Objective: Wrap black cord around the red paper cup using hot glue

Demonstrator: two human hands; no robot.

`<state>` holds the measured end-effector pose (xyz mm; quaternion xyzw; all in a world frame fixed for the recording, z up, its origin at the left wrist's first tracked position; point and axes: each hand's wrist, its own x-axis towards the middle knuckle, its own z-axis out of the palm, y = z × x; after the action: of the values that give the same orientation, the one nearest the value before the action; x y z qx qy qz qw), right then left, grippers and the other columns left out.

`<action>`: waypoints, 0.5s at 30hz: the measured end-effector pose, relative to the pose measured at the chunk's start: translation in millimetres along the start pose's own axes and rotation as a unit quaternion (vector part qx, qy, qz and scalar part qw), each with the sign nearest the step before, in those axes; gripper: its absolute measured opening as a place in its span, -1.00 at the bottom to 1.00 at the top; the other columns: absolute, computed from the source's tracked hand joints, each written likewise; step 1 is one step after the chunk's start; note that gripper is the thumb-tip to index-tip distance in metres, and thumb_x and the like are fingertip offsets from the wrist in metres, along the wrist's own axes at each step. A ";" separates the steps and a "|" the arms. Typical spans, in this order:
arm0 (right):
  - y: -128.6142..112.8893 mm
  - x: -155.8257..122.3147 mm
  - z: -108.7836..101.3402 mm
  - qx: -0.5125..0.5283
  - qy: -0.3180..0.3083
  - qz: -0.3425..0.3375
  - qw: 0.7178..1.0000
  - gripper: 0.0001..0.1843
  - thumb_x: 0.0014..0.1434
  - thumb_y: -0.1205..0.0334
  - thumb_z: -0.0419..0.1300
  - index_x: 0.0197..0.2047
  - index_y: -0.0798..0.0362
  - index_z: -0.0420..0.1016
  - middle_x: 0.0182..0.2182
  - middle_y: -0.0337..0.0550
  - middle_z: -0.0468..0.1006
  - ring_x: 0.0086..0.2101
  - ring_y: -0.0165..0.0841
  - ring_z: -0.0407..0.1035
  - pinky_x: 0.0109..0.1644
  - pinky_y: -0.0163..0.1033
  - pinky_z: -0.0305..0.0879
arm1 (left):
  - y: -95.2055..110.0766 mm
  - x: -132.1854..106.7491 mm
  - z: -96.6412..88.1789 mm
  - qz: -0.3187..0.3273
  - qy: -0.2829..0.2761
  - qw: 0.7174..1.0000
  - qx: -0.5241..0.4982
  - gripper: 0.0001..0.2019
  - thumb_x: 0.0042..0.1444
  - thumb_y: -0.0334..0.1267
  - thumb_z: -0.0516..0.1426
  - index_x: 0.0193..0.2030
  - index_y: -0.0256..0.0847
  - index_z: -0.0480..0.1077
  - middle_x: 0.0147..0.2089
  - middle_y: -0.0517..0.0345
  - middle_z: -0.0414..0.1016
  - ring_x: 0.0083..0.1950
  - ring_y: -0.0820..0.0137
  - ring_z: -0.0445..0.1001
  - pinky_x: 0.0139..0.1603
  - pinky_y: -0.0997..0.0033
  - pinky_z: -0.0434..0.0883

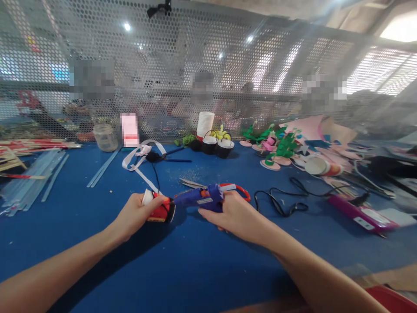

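My left hand (135,214) is closed round a small red, black and white cup-like craft piece (160,211), holding it on its side just above the blue table (182,261). My right hand (236,215) grips a blue hot glue gun (202,197), whose nozzle points left and touches the craft piece. Red-handled scissors (228,188) lie on the table just behind the glue gun.
Clear glue sticks (29,182) lie at the left. A white ribbon (138,161), a glass jar (104,137), stacked white cups (205,124), small black pots (216,147) and green and pink paper crafts (276,148) stand further back. A black cable (283,202) and a purple tool (361,214) lie right. A perforated screen (208,65) closes the back, with people behind it.
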<state>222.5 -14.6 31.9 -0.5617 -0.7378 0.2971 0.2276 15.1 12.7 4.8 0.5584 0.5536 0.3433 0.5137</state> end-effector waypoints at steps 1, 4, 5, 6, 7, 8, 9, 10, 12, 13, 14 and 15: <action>-0.7 -0.4 0.4 -0.007 0.007 -0.011 1.000 -0.84 -0.02 0.23 0.06 -0.54 0.12 0.33 -0.80 -0.34 0.26 -0.76 -0.53 0.17 -0.71 -0.46 0.07 | 0.0 0.0 0.0 0.001 0.002 1.000 -0.001 -0.69 -0.18 -0.08 0.14 -0.40 -0.32 0.46 -0.53 0.11 0.50 -0.51 0.38 0.40 -0.53 0.49 0.25; -2.4 -2.1 0.2 -0.037 0.026 -0.038 0.998 -0.84 -0.02 0.25 0.06 -0.56 0.12 0.35 -0.79 -0.33 0.27 -0.74 -0.53 0.15 -0.67 -0.45 0.07 | 0.0 -0.1 -0.3 0.002 0.005 1.000 -0.002 -0.69 -0.20 -0.08 0.14 -0.42 -0.32 0.47 -0.57 0.13 0.48 -0.53 0.39 0.40 -0.55 0.50 0.25; -2.7 -2.7 -0.1 -0.049 0.033 -0.046 0.997 -0.84 -0.03 0.25 0.07 -0.55 0.13 0.36 -0.77 -0.31 0.28 -0.72 -0.52 0.15 -0.66 -0.44 0.07 | -0.1 -0.1 -0.5 0.002 0.005 1.000 -0.002 -0.69 -0.20 -0.08 0.14 -0.44 -0.32 0.47 -0.58 0.14 0.47 -0.53 0.39 0.40 -0.56 0.50 0.24; -2.9 -3.3 -0.3 -0.058 0.037 -0.054 0.996 -0.84 -0.03 0.25 0.07 -0.53 0.13 0.38 -0.74 -0.29 0.31 -0.69 -0.52 0.17 -0.64 -0.44 0.08 | -0.3 -0.2 -0.6 0.002 0.006 1.000 -0.001 -0.70 -0.21 -0.08 0.14 -0.45 -0.32 0.46 -0.59 0.14 0.46 -0.54 0.39 0.40 -0.56 0.50 0.24; -2.8 -3.8 -0.5 -0.066 0.040 -0.061 0.995 -0.84 -0.03 0.25 0.07 -0.51 0.13 0.40 -0.71 -0.27 0.33 -0.67 -0.50 0.18 -0.62 -0.43 0.09 | -0.6 -0.2 -0.7 0.003 0.006 1.000 0.000 -0.70 -0.21 -0.08 0.14 -0.47 -0.32 0.46 -0.60 0.15 0.46 -0.54 0.39 0.39 -0.56 0.50 0.24; -2.6 -4.2 -0.4 -0.073 0.041 -0.065 0.994 -0.84 -0.03 0.25 0.06 -0.50 0.14 0.41 -0.69 -0.26 0.34 -0.65 -0.50 0.19 -0.61 -0.43 0.09 | -0.9 -0.1 -0.8 0.003 0.006 1.000 0.001 -0.70 -0.21 -0.07 0.14 -0.49 -0.32 0.45 -0.60 0.15 0.46 -0.54 0.39 0.39 -0.56 0.50 0.24; -2.1 -4.5 -0.2 -0.079 0.042 -0.066 0.994 -0.83 -0.03 0.25 0.06 -0.51 0.14 0.41 -0.68 -0.25 0.34 -0.65 -0.49 0.19 -0.61 -0.43 0.08 | -1.3 0.0 -1.0 0.003 0.006 1.000 0.003 -0.70 -0.21 -0.06 0.14 -0.51 -0.32 0.45 -0.59 0.14 0.46 -0.54 0.39 0.39 -0.57 0.50 0.23; -1.5 -4.7 0.1 -0.085 0.041 -0.065 0.993 -0.82 -0.03 0.24 0.06 -0.53 0.14 0.41 -0.68 -0.25 0.33 -0.65 -0.50 0.18 -0.62 -0.42 0.07 | -1.8 0.1 -1.1 0.003 0.006 1.000 0.005 -0.69 -0.21 -0.05 0.14 -0.52 -0.32 0.44 -0.59 0.14 0.46 -0.53 0.39 0.39 -0.57 0.51 0.23; -0.4 -5.0 1.3 -0.097 0.046 -0.066 0.992 -0.81 -0.04 0.24 0.07 -0.57 0.15 0.38 -0.70 -0.26 0.30 -0.67 -0.51 0.15 -0.62 -0.42 0.05 | -2.5 0.2 -1.3 0.005 0.004 1.000 0.009 -0.69 -0.20 -0.04 0.13 -0.54 -0.32 0.42 -0.57 0.13 0.46 -0.52 0.38 0.39 -0.56 0.51 0.23; 0.0 -5.1 1.9 -0.099 0.050 -0.071 0.991 -0.82 -0.04 0.25 0.06 -0.57 0.15 0.37 -0.70 -0.27 0.30 -0.67 -0.52 0.15 -0.62 -0.43 0.05 | -2.7 0.1 -1.4 0.006 0.003 1.000 0.011 -0.68 -0.19 -0.03 0.13 -0.54 -0.32 0.42 -0.57 0.13 0.46 -0.51 0.38 0.39 -0.56 0.51 0.23; 0.1 -5.3 2.5 -0.101 0.053 -0.077 0.990 -0.83 -0.04 0.25 0.06 -0.56 0.15 0.37 -0.69 -0.27 0.31 -0.66 -0.52 0.15 -0.61 -0.43 0.06 | -2.6 0.0 -1.4 0.007 0.002 1.000 0.012 -0.68 -0.19 -0.03 0.12 -0.55 -0.32 0.41 -0.57 0.14 0.45 -0.51 0.38 0.39 -0.55 0.50 0.23; -0.1 -5.5 3.0 -0.104 0.054 -0.081 0.990 -0.83 -0.03 0.26 0.05 -0.55 0.15 0.37 -0.69 -0.27 0.31 -0.65 -0.52 0.15 -0.60 -0.43 0.06 | -2.4 -0.3 -1.4 0.008 0.004 1.000 0.014 -0.68 -0.18 -0.03 0.12 -0.55 -0.32 0.41 -0.58 0.14 0.45 -0.51 0.38 0.39 -0.54 0.50 0.23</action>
<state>221.9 -20.4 29.9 -0.5362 -0.7941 0.1689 0.2311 13.1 12.3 2.8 0.5684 0.5559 0.3417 0.5012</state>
